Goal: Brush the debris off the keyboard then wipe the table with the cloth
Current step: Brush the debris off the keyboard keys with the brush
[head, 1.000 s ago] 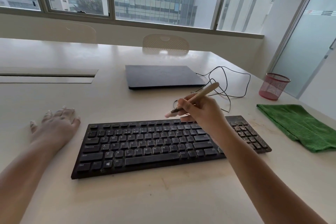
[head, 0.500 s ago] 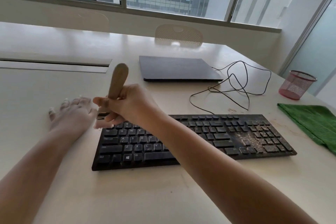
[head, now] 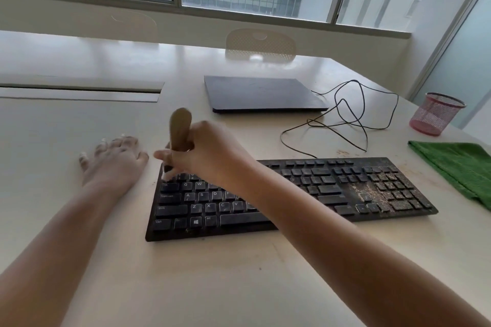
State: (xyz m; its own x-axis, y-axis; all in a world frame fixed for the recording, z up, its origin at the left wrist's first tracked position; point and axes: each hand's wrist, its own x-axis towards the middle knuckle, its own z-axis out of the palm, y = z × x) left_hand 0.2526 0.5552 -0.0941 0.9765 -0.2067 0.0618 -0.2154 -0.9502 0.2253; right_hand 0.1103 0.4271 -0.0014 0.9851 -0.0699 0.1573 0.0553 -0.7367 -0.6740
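**Brush at the keyboard's far-left corner**

While our right arm reaches across the keys from the lower right, our right hand [head: 210, 151] curls its fingers around the brush [head: 180, 127], holding it nearly upright. Its flat, rounded wooden handle stands above our knuckles, and the pale bristle end, blurred, meets the top-left keys of the keyboard [head: 292, 194]. Our left hand [head: 117, 159] lies palm down on the table [head: 239, 287] just beside the keyboard's left edge, fingers relaxed and slightly spread, gripping nothing.

We see the keyboard as a long, low black plastic slab lying across the middle of the smooth, glossy cream table. Tan, crumbly debris [head: 372, 192] is thick over its number pad and the keys beside it, with a few specks on the table nearby. Our cloth [head: 457, 167], green and nubby, lies folded flat at the right edge, near the keyboard's right end. Behind the keyboard sit a matte dark laptop [head: 263, 94], closed, a thin black cable [head: 350, 119] in loose loops, and a pink wire-mesh cup [head: 435, 114].
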